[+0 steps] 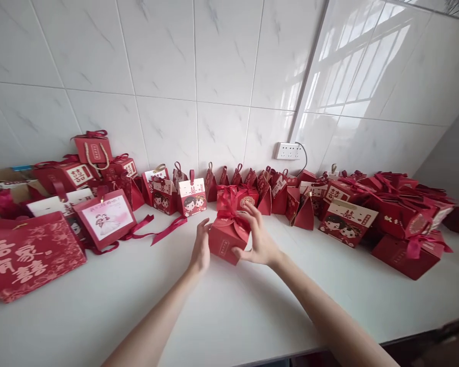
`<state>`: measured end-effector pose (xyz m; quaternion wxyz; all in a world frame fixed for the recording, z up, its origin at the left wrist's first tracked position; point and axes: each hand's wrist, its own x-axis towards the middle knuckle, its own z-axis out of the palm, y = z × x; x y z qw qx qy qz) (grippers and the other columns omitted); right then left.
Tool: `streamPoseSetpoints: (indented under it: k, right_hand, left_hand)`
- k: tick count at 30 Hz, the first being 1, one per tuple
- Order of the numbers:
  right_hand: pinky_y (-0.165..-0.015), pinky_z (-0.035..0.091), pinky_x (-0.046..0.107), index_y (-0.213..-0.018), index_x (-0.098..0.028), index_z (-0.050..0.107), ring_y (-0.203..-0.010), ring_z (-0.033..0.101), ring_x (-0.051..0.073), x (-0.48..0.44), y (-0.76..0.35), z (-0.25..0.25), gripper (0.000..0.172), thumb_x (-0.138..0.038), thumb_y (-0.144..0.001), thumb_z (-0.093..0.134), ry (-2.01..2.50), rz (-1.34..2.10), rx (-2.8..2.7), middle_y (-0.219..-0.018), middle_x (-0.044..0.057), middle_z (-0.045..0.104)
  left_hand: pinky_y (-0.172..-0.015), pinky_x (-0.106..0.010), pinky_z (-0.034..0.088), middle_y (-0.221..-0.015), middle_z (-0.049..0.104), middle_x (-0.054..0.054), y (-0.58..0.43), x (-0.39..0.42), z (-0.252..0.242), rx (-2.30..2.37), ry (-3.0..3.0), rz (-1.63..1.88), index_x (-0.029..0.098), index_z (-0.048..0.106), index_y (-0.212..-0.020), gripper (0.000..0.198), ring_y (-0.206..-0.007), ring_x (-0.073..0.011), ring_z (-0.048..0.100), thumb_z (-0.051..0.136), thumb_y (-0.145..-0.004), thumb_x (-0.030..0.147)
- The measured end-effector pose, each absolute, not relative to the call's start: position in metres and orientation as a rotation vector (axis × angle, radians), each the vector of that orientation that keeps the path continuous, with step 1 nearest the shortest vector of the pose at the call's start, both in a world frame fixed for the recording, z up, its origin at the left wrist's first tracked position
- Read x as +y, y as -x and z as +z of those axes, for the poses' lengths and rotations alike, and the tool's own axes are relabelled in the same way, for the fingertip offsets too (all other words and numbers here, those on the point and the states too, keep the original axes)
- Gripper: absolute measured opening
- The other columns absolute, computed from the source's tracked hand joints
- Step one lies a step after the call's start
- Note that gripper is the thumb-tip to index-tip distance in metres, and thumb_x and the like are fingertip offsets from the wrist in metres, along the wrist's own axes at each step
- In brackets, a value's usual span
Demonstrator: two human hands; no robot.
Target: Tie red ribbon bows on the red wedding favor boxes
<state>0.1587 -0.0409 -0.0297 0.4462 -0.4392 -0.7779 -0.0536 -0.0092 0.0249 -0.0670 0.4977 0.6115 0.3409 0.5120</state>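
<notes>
A red gift box (226, 241) with a ribbon bow (231, 216) on top stands on the white table (214, 311), held between both hands. My left hand (201, 247) presses against its left side, fingers upright along the edge. On the other side, my right hand (259, 237) is curved around the box, its thumb at the lower right face and its fingers at the top beside the bow. Just behind are two more red boxes with bows (248, 196).
Red wedding bags (34, 255) and boxes crowd the left. Small upright bags (193, 196) line the tiled wall. More boxes (407, 255) are piled at the right, beside a card-topped bag (348, 223). A power strip (289, 151) is on the wall.
</notes>
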Motion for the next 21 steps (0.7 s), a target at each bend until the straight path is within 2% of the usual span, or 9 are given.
streamPoseSetpoints:
  k: [4, 7, 10, 13, 16, 19, 21]
  right_hand:
    - [-0.108, 0.029, 0.058, -0.137, -0.018, 0.018, -0.14, 0.013, 0.038, -0.027, -0.154, -0.064, 0.084, -0.048, -0.073, 0.064, 1.109, 0.079, -1.873, -0.145, 0.021, 0.019]
    - [-0.107, 0.031, 0.056, -0.139, -0.021, 0.014, -0.139, 0.022, 0.035, -0.034, -0.162, -0.069, 0.085, -0.047, -0.076, 0.064, 1.102, 0.212, -1.777, -0.145, 0.02, 0.022]
    - [-0.107, 0.034, 0.053, -0.139, -0.023, 0.014, -0.136, 0.03, 0.033, -0.039, -0.174, -0.064, 0.081, -0.047, -0.078, 0.061, 1.054, 0.321, -1.726, -0.144, 0.018, 0.028]
    - [-0.104, 0.037, 0.052, -0.139, -0.023, 0.012, -0.134, 0.034, 0.033, -0.038, -0.183, -0.06, 0.079, -0.05, -0.08, 0.057, 1.015, 0.41, -1.697, -0.145, 0.019, 0.027]
    - [-0.097, 0.043, 0.05, -0.142, -0.022, 0.007, -0.122, 0.049, 0.031, -0.036, -0.188, -0.062, 0.08, -0.049, -0.083, 0.054, 1.053, 0.535, -1.641, -0.139, 0.02, 0.038]
    - [-0.1, 0.04, 0.05, -0.141, -0.022, 0.008, -0.116, 0.055, 0.028, -0.034, -0.189, -0.064, 0.077, -0.047, -0.084, 0.053, 1.091, 0.618, -1.622, -0.127, 0.017, 0.052]
    - [-0.105, 0.033, 0.052, -0.138, -0.022, 0.015, -0.122, 0.048, 0.027, -0.032, -0.188, -0.065, 0.074, -0.048, -0.082, 0.054, 1.153, 0.554, -1.564, -0.127, 0.016, 0.051]
  left_hand:
    - [-0.088, -0.036, 0.048, -0.12, 0.058, -0.013, 0.011, 0.028, -0.066, 0.847, -1.382, 1.213, 0.015, 0.047, -0.116, 0.054, -0.108, -0.0243, 0.058, 0.031, -0.085, 0.056]
    - [-0.087, -0.036, 0.049, -0.112, 0.063, -0.01, 0.007, 0.026, -0.065, 0.773, -1.385, 1.19, 0.016, 0.054, -0.107, 0.049, -0.104, -0.0245, 0.06, 0.035, -0.084, 0.055]
    - [-0.087, -0.038, 0.048, -0.109, 0.065, -0.01, 0.005, 0.024, -0.063, 0.702, -1.447, 1.124, 0.016, 0.055, -0.106, 0.048, -0.104, -0.0257, 0.06, 0.04, -0.083, 0.054]
    - [-0.093, -0.04, 0.045, -0.125, 0.056, -0.014, 0.006, 0.023, -0.063, 0.736, -1.546, 1.071, 0.014, 0.049, -0.119, 0.054, -0.114, -0.028, 0.054, 0.05, -0.078, 0.049]
    - [-0.097, -0.039, 0.042, -0.138, 0.044, -0.015, 0.008, 0.023, -0.064, 0.757, -1.633, 1.063, 0.016, 0.038, -0.129, 0.067, -0.123, -0.028, 0.047, 0.058, -0.072, 0.045]
    - [-0.093, -0.035, 0.045, -0.122, 0.058, -0.011, 0.009, 0.024, -0.064, 0.711, -1.608, 1.091, 0.018, 0.046, -0.119, 0.053, -0.112, -0.0237, 0.056, 0.051, -0.077, 0.049]
    - [-0.081, -0.034, 0.049, -0.091, 0.067, -0.007, 0.012, 0.028, -0.062, 0.827, -1.459, 1.186, 0.017, 0.052, -0.109, 0.048, -0.087, -0.021, 0.065, 0.038, -0.082, 0.054]
